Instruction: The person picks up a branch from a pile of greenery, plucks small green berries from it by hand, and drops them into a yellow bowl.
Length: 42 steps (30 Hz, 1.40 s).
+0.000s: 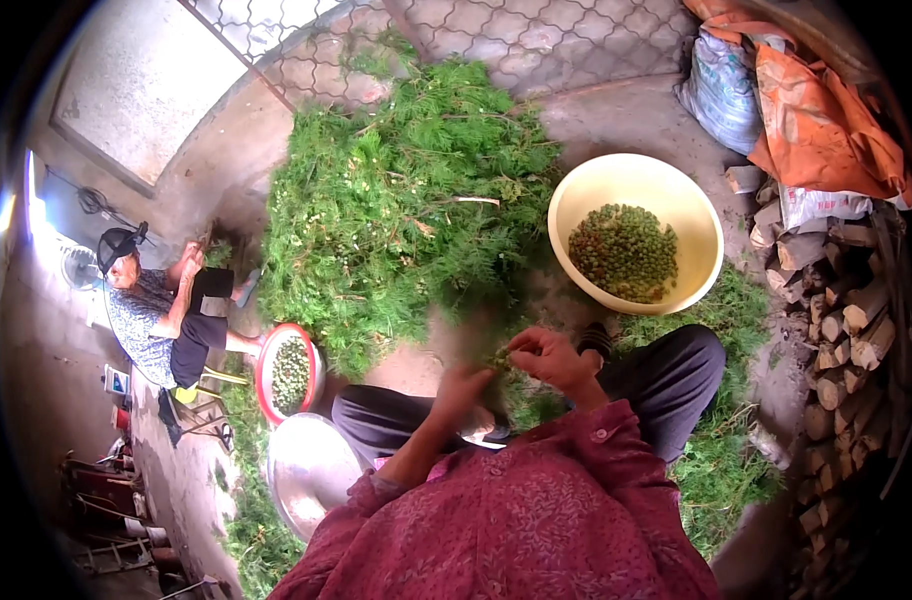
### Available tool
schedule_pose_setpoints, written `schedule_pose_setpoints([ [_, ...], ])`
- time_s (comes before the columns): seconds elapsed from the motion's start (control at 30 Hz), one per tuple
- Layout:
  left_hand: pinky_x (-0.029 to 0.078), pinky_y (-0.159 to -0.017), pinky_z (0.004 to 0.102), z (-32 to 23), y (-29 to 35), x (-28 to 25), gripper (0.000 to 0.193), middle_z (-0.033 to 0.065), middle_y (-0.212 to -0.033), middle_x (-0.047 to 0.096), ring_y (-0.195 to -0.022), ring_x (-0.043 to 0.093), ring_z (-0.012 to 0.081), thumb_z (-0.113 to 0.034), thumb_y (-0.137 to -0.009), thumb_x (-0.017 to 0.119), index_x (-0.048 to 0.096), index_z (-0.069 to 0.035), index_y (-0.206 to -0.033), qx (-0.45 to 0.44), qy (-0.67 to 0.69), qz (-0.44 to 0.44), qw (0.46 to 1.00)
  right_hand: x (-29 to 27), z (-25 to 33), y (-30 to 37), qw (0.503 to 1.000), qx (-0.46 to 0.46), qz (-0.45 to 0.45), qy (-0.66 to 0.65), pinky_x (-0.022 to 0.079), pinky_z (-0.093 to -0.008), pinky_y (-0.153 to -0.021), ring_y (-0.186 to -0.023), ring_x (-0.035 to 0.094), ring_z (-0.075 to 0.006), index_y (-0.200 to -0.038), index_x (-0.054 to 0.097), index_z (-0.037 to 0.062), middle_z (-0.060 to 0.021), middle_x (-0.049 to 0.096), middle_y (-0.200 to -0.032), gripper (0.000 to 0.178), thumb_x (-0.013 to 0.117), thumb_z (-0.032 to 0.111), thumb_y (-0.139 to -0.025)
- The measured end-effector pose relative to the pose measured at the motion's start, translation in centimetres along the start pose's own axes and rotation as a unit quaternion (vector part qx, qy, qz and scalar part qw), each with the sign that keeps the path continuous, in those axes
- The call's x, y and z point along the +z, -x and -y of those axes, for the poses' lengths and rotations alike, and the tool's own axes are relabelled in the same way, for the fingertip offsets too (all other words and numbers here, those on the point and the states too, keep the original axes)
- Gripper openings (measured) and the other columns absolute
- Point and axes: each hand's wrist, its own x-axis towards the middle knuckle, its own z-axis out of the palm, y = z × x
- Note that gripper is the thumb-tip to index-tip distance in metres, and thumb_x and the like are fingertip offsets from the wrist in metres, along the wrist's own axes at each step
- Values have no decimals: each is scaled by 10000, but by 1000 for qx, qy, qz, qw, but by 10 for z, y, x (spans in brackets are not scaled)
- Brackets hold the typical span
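In front of my lap, my left hand [463,393] is closed on a leafy green sprig [479,340], blurred by motion. Close beside it, my right hand [556,360] has its fingers bent in a pinch, with small green bits near the fingertips; what they hold is too small to make out. Beyond my right knee stands a large pale yellow basin [698,215] with a heap of small round green and brownish fruits [624,252] in it. A big pile of feathery green branches [406,210] lies ahead of my hands.
At left, a seated person [154,310] handles greenery near a red-rimmed basin [266,375] of green fruits. A metal basin [311,480] sits by my left knee. Stacked firewood [836,380] and sacks [811,125] line the right; wire mesh [556,40] stands behind the pile.
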Motion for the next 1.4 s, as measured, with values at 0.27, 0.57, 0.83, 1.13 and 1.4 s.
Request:
schedule_pose_setpoints([
  [0.27,386,-468,197,15,-3,-4,125,14,-686,565,-532,483,70,-126,-795,530,566,-17,-845,38,-59,14,997,17,-40,-7,981,-74,0,177,384,-181,-497,-570,466,-36,-802,568,14,6,550,-656,138,601,135,-745],
  [0.57,380,-428,213,-18,16,-6,30,17,-629,521,-489,461,96,-69,-789,522,525,-61,-818,-37,158,-38,986,-35,-1,2,948,80,-125,-280,385,-192,-453,-621,543,-95,-861,508,81,-15,549,-725,90,515,58,-774],
  [0.83,319,-356,200,-25,17,3,86,28,-616,505,-396,394,85,-21,-772,519,511,-87,-826,-59,179,-39,981,-27,-11,5,965,113,-36,-233,391,-191,-448,-556,526,-90,-871,515,58,-24,549,-713,112,562,99,-779],
  [1.13,522,-579,268,-30,15,-12,269,58,-850,572,-718,583,145,18,-764,497,479,-70,-1018,12,191,-7,982,-44,-17,9,954,113,-97,-262,374,-197,-427,-511,506,-92,-848,549,53,-34,563,-683,81,547,117,-798],
  [1.4,495,-579,225,-36,14,-16,318,47,-871,573,-719,564,110,24,-770,482,470,-68,-1074,60,183,-24,981,-57,-17,9,935,102,-168,-295,375,-191,-428,-512,497,-91,-835,555,62,-20,547,-661,76,547,126,-795],
])
